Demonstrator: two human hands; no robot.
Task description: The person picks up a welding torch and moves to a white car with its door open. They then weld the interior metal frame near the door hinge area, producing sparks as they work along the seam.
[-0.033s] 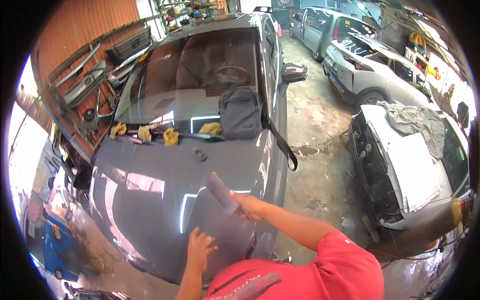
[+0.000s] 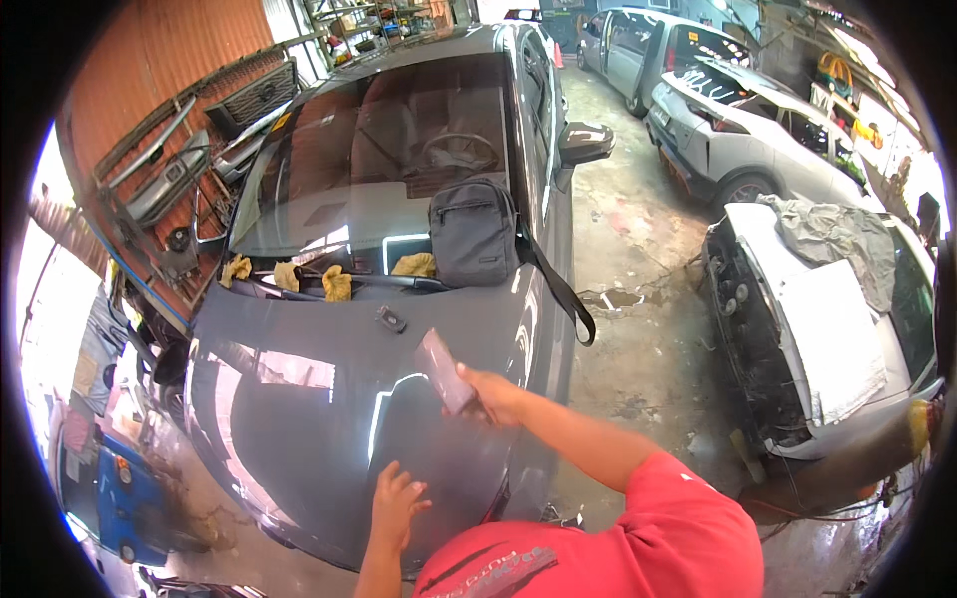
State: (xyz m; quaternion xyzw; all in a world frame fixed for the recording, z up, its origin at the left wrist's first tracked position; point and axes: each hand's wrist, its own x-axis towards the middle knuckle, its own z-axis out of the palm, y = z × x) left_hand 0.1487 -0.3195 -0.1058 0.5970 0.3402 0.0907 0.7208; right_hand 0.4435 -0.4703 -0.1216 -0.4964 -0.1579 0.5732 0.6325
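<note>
Here the right hand [image 2: 495, 396] is closed around one end of a flat block [image 2: 444, 371], fingers clamped on it, and holds it against the grey hood [image 2: 299, 419] of a car, on the near right part of the panel. The block tilts up and to the left from the fist. The left hand [image 2: 396, 505] lies flat on the hood nearer the front edge, fingers spread apart and holding nothing (its palm looks pressed to the paint). The two hands are near each other, the left one nearer than the right.

Farther along the hood, a small dark object [image 2: 390, 319] lies just short of the windshield [image 2: 389, 149]. Yellow rags [image 2: 337, 283] are tucked along the base of the glass, under the wipers. A dark backpack [image 2: 473, 231] leans on the right side of the windshield, and its strap [image 2: 560, 294] hangs down over the right fender.

To the right, across wet concrete floor [image 2: 638, 329], stands a white car [image 2: 827, 329] with its front stripped and a grey cloth [image 2: 832, 234] draped over it. Two more cars [image 2: 738, 120] are parked at the far right. Car parts hang on the orange wall [image 2: 159, 70] at the far left.
</note>
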